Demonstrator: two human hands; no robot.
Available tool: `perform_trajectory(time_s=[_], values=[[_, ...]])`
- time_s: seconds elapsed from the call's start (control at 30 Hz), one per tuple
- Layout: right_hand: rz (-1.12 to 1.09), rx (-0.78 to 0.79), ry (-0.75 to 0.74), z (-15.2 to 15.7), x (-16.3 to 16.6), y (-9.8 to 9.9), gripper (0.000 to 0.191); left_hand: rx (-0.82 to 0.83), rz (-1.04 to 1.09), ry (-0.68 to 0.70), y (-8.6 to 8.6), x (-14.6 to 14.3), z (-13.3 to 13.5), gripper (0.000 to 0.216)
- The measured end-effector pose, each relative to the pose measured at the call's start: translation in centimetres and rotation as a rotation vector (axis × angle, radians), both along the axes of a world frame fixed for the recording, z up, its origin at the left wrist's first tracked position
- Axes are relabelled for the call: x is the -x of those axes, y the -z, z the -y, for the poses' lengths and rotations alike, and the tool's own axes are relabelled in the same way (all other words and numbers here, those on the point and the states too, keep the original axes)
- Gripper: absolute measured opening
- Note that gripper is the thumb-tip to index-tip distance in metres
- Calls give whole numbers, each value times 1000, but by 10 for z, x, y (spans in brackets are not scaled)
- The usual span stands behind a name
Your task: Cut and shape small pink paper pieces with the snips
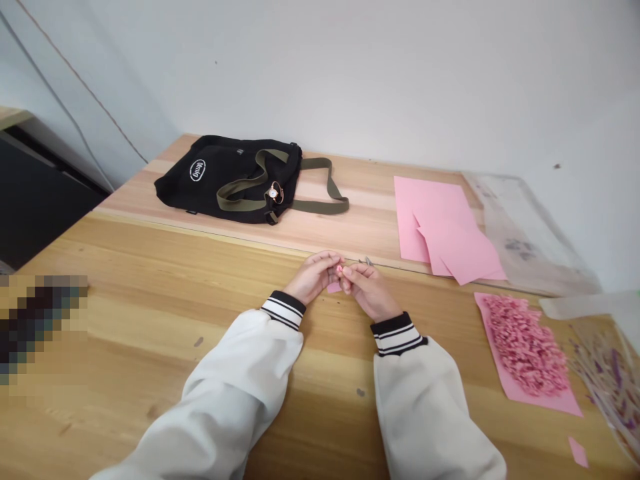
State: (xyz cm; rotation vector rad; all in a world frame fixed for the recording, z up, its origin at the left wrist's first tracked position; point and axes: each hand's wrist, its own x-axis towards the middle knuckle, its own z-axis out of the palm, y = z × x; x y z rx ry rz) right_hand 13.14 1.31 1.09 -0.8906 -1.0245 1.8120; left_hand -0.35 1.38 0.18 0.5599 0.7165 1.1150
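we've got tiny pink bit (339, 269) pinched, left fingers (326, 257) + right fingers (357, 271) | crinkly heap (525, 347), counter's (150, 280) right side | black bag (225, 167), back-left corner

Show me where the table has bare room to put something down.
The table has its widest bare patch between the left sleeve, the bag and the blurred block. Others lie between the straps and the pink sheets, and between the right sleeve and the pink pile. The right side is crowded: sheets, pile, plastic.
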Motion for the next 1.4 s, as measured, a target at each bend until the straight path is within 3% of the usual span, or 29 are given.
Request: perform_trajectory(time_s=[1.4], values=[[-33,37,19,-2,0,4,32,-7,-2,0,1,0,0,16]])
